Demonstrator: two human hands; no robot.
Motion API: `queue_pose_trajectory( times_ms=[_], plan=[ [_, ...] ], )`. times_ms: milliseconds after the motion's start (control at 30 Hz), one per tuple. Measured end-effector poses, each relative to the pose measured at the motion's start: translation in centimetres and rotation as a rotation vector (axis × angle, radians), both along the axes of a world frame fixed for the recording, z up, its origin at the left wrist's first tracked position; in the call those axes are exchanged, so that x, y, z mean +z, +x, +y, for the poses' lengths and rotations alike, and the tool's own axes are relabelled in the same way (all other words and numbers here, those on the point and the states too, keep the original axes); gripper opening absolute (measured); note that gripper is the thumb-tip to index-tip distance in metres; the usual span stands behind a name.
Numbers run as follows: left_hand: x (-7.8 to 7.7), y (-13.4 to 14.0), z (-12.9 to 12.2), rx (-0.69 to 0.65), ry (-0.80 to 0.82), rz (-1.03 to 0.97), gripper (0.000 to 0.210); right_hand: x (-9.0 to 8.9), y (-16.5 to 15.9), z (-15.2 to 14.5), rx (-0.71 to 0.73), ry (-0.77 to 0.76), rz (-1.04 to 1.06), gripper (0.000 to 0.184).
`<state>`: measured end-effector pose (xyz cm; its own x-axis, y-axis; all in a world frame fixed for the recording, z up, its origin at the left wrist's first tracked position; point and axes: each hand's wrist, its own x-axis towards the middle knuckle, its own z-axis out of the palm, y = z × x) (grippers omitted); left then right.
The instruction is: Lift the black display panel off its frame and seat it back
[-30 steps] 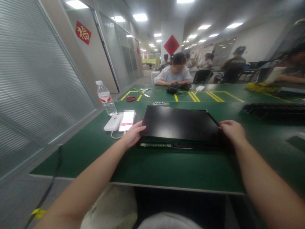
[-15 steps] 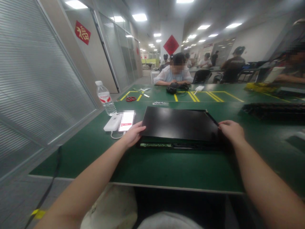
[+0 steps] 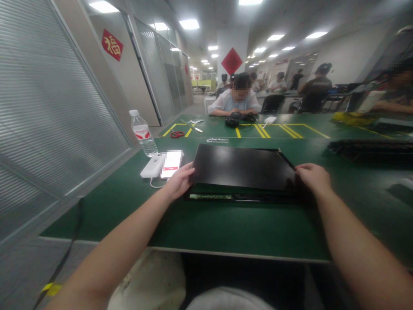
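A flat, glossy black screen panel [image 3: 241, 168] lies tilted over a dark frame, its near edge a little apart from it. Along the frame's near side a strip of green circuit board [image 3: 210, 197] shows. My left hand [image 3: 181, 181] grips the panel's left edge, thumb at the rim; its other fingers are partly hidden. At the right edge my right hand [image 3: 313, 177] pinches the panel between thumb and bent fingers. The panel covers most of the frame beneath it.
On the green table [image 3: 238, 232], a white power bank [image 3: 151, 166], a lit phone [image 3: 171, 163] and a water bottle [image 3: 143, 133] stand left. Red-handled scissors [image 3: 177, 134] lie farther back. Dark stacked parts [image 3: 371, 151] are at right. A person [image 3: 237, 99] sits opposite.
My left thumb has drawn back slightly toward the panel's left edge. The panel and my right hand look almost the same.
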<state>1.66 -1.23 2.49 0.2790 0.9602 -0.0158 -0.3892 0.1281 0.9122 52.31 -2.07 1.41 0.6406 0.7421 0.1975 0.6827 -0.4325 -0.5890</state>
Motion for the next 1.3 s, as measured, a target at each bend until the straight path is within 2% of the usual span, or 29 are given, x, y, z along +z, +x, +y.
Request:
queue_pose_trajectory(
  times_ms=[167,400,733,1033,1300],
  plan=[
    [0.0,0.0,0.0,0.021,-0.001,0.018,0.054,0.3,-0.3,-0.2,0.009,-0.031,0.014,0.021],
    [-0.2,0.0,0.1,-0.004,0.039,0.014,0.05,-0.3,0.3,0.1,0.008,0.012,0.012,0.017],
    [-0.1,0.2,-0.1,0.008,0.022,0.004,0.045,0.1,0.1,-0.2,0.019,-0.03,0.012,0.019],
    [-0.3,0.1,0.0,0.009,0.003,-0.003,0.062,0.6,-0.7,-0.4,0.033,-0.028,-0.013,0.02],
    [-0.4,0.0,0.1,0.021,-0.001,-0.006,0.05,0.5,-0.7,-0.5,0.038,-0.012,-0.024,0.02]
  ],
)
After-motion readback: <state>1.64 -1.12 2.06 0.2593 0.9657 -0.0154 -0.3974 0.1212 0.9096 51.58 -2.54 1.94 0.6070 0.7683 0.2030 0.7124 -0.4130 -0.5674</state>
